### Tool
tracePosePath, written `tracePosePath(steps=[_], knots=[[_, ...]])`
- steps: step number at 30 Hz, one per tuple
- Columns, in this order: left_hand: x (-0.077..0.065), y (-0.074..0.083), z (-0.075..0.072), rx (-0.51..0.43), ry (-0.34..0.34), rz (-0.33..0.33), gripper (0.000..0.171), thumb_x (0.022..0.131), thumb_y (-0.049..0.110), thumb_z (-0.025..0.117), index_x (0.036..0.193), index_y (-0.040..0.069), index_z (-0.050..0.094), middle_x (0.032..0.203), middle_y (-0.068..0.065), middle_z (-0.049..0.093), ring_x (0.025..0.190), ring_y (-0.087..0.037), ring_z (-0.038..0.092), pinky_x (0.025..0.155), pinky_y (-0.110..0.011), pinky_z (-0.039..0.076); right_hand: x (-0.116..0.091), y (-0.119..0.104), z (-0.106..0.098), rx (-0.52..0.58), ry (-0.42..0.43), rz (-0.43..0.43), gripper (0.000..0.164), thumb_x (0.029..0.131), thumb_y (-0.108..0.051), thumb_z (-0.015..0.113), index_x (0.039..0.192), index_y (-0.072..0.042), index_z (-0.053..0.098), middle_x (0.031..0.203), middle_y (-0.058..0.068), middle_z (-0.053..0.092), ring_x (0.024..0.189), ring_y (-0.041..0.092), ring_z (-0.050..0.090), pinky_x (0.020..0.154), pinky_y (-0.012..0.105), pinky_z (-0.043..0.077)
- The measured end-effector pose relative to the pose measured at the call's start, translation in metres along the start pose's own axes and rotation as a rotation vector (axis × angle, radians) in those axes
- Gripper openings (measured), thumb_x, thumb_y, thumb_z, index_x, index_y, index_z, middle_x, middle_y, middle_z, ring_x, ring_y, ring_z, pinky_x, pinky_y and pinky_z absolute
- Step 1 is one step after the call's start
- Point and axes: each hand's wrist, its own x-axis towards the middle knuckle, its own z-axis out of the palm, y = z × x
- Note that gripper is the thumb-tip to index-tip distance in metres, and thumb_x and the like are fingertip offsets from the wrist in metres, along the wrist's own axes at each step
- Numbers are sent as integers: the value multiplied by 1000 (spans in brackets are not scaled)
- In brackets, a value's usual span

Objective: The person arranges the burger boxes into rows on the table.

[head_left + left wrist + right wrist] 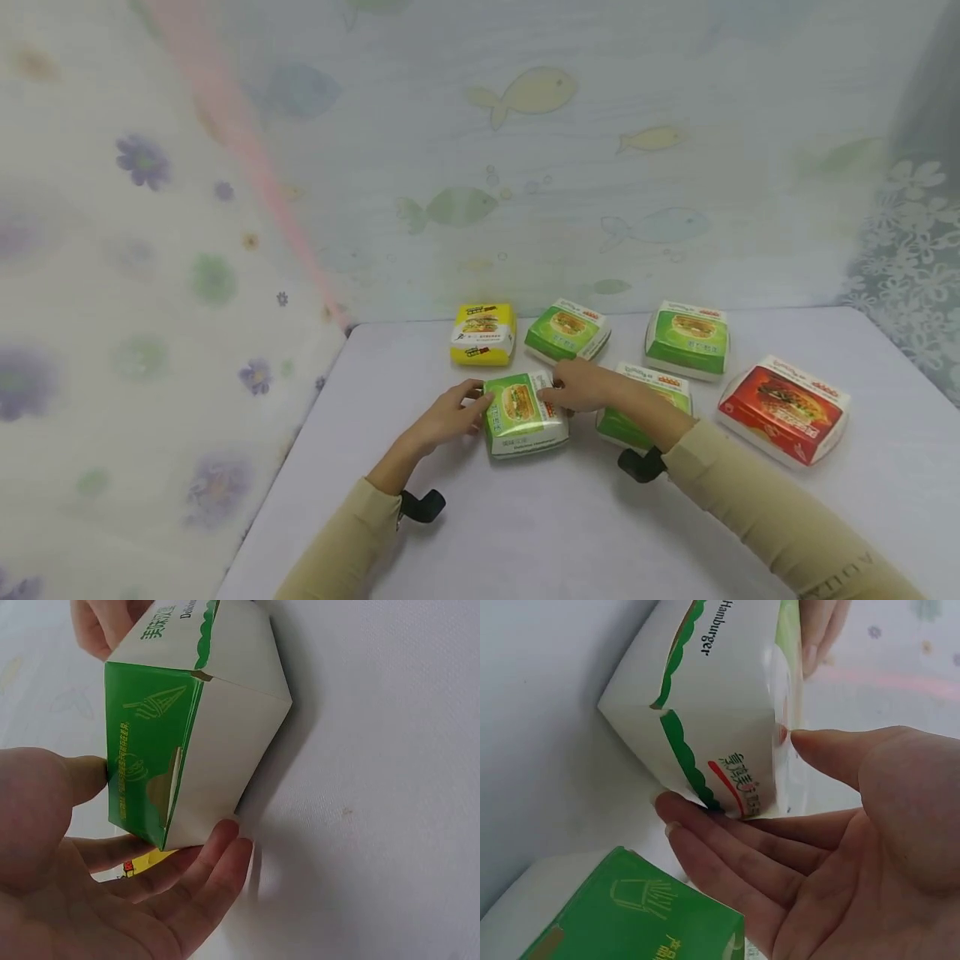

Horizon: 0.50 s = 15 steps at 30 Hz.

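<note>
A green-and-white hamburger box (519,421) sits at the front middle of the white table, its burger picture facing up. The left hand (444,417) grips its left side; in the left wrist view the thumb lies on the green end panel (142,735) and the fingers reach round the far lower edge. On the opposite side the right hand (588,386) holds the box, with its thumb at the top edge and its fingers behind the white side (727,735). Another green box (624,427) lies partly hidden under the right forearm.
Behind stand a yellow-and-white burger box (482,335) and two more green boxes, one at the back middle (567,331) and one at the back right (687,337). A red burger box (783,410) lies at the right. Patterned curtains (450,167) border the table (540,533).
</note>
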Motion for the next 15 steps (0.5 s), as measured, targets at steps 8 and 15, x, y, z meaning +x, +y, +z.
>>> tracePosePath(steps=[8,15], knots=[[-12,-4,3,19,27,-65,67,107,53,44,155,6,36,142,-17,54,95,-21,68,83,-40,56,3,-6,-5,-58,-15,17,33,106,-35,56,96,-5,66,80,3,63,70,15,54,62,29,44],[-21,3,8,5,-25,-54,81,104,55,52,156,-3,29,136,-19,57,98,-23,68,83,-40,58,11,-10,-7,-108,-25,-31,56,107,-35,53,144,7,48,129,22,63,123,36,60,100,50,50]])
